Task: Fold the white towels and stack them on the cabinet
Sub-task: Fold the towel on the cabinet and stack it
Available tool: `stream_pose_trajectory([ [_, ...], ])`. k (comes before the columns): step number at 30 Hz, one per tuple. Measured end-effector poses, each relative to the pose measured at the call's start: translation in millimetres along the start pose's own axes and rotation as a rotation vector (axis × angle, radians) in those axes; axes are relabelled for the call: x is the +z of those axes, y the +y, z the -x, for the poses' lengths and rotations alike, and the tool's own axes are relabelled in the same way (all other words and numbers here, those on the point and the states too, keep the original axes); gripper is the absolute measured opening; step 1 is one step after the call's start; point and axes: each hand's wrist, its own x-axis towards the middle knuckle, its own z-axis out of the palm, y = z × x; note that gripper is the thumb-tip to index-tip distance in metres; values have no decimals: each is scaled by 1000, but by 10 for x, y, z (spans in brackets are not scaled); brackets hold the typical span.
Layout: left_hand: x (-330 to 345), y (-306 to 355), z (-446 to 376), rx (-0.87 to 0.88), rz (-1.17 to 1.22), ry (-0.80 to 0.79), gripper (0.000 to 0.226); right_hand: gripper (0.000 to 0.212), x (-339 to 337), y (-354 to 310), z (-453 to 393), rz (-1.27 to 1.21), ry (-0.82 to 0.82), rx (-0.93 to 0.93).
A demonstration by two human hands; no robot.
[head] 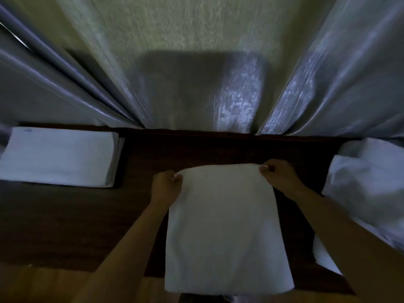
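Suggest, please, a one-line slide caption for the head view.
Both hands, left and right, pinch the far corners of a white towel on the dark cabinet, between a folded stack and an unfolded heap.

Dim, bluish cast; motion blur up top; wide-angle edge warp.

left hand (167, 184): bare, no ring or watch | right hand (281, 178): bare | forearms: bare, no sleeves in view

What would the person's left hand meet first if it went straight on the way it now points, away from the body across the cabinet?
Probably bare cabinet top, then the curtain behind. The left hand pinches the towel; depth is unclear.
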Motion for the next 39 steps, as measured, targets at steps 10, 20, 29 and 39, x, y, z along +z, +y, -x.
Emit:
stream_pose_trajectory([
  [10,148,-49,92,-225,382,16,31,18,171,76,37,-189,30,41],
  [20,61,18,220,-262,653,56,14,16,180,81,108,-487,50,91],
  [29,16,-129,264,-167,700,138,13,5,146,124,101,-476,138,42],
  [39,-216,-222,363,-33,816,140,11,7,-231,185,344,-483,158,-119],
])
